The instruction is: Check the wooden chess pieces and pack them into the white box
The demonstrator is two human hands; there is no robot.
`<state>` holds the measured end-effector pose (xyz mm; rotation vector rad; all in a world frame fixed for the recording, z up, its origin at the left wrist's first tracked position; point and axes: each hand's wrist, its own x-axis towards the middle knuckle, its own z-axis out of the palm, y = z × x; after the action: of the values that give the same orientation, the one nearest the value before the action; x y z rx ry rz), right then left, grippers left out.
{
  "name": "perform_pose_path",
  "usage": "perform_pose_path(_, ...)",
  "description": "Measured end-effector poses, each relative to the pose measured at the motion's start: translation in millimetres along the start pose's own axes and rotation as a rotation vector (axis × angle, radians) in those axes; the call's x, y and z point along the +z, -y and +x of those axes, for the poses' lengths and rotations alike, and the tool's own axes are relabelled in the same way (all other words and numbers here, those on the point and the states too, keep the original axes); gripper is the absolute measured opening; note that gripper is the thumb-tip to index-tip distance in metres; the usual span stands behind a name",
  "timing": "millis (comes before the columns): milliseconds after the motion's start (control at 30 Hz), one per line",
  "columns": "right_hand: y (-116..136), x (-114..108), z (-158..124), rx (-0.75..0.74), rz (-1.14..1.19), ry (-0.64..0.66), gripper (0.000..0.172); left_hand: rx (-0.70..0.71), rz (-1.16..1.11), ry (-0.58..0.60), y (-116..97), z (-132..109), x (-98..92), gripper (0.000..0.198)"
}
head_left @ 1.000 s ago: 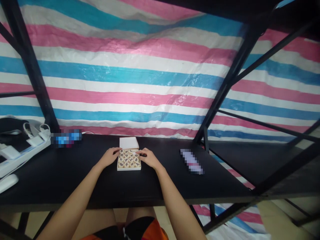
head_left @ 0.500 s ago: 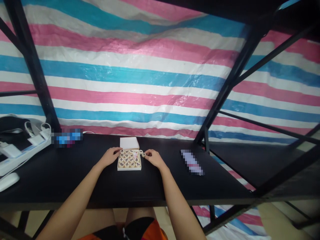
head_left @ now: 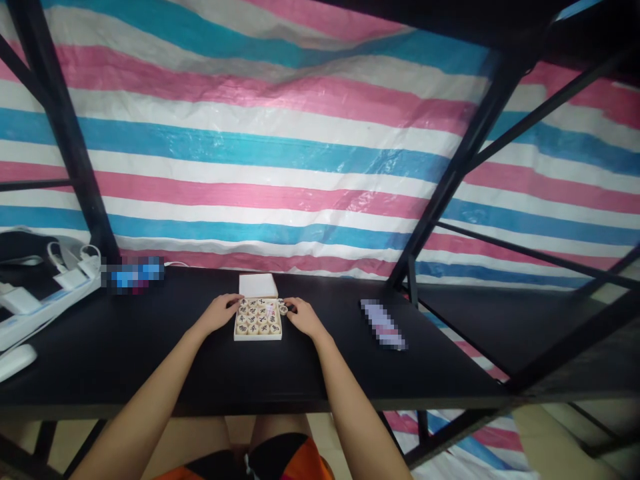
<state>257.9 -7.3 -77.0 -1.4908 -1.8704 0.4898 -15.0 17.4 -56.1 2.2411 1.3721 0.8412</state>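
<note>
White box (head_left: 257, 337): open, flat | cream discs (head_left: 253, 320): inside, black characters up | loose discs (head_left: 283, 311): beside right wall

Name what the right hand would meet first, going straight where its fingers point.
The right hand would likely meet the nearer loose round piece beside the white box; whether it touches it now is unclear.

- It is a screened desk booth; whether home or workplace is unclear.
- A black desk (head_left: 150, 360) stands within a dark frame (head_left: 453, 175).
- A striped sheet (head_left: 250, 157) hangs behind.
- A power strip (head_left: 31, 323) with plugs (head_left: 73, 277) lies left.
</note>
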Motion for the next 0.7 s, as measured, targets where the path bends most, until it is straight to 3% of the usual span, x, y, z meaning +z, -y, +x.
perform_pose_path(200, 2.9, 1.0, -1.2, -0.012, -0.013, 0.004, 0.045, -0.007, -0.012, 0.016, -0.9, 0.0, 0.2, 0.039)
perform_pose_path(400, 6.8, -0.4, -2.7, -0.04, -0.025, -0.034, 0.045, -0.014, -0.021, 0.017, -3.8, -1.5, -1.0, 0.038)
perform_pose_path(533, 24.3, 2.2, -3.9, -0.098, -0.033, -0.094, 0.034, -0.009, -0.03, 0.017, -2.1, -1.0, -0.3, 0.037)
perform_pose_path(700, 50.6, 11.6, -7.9, -0.242, -0.03, -0.025, 0.03, -0.005, -0.036, 0.018, -0.6, 0.0, 0.3, 0.038)
